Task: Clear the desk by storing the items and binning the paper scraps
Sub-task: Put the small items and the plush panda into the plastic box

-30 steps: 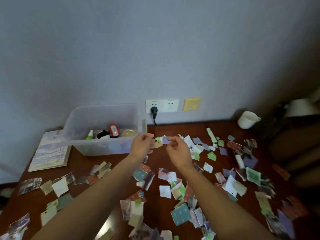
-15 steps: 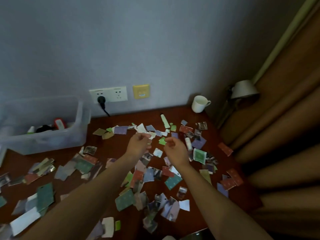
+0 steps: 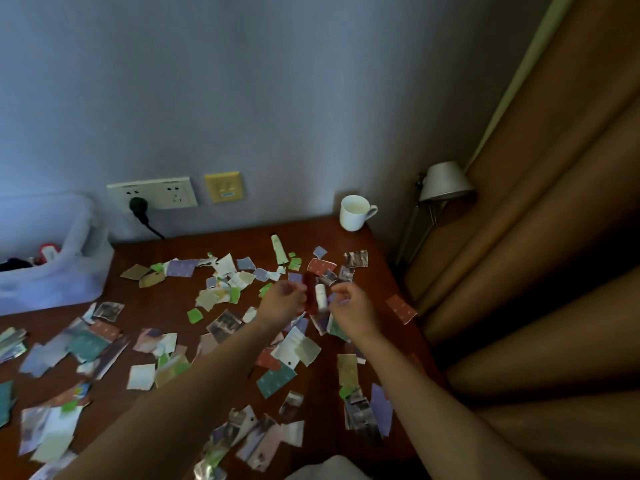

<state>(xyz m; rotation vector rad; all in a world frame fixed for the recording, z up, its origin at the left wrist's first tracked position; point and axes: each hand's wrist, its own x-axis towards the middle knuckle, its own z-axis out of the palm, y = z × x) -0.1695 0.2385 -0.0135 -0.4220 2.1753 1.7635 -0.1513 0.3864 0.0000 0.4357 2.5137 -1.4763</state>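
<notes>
Red-brown wooden desk [image 3: 166, 306] is covered w/ torn coloured paper scraps [image 3: 221, 296], from lower left to the right edge. Both hands hover mid-frame: left hand [image 3: 282, 301] has fingers curled, pinching what looks like a dark red scrap [image 3: 309, 292]; right hand [image 3: 351, 308] is curled too, close beside a small white tube [image 3: 320, 296], but motion blur means I can't tell if its grip is on the tube or anything else. Clear plastic storage box [image 3: 52, 271] sits at far left w/ a few items already in; no bin in view.

Risks, judged from here:
- thin scraps, light pinch → piece could slip and flutter back, or off the right edge, where several red pieces [image 3: 400, 308] lie near the lip
- hands working close together, could knock the tube rolling
- white ceramic mug [image 3: 355, 213] at upper-right corner of desk is near the edge; a sweep that way could tip it
- long green-white tube [image 3: 278, 249] lies among scraps; easy to bin by mistake w/ a handful
</notes>
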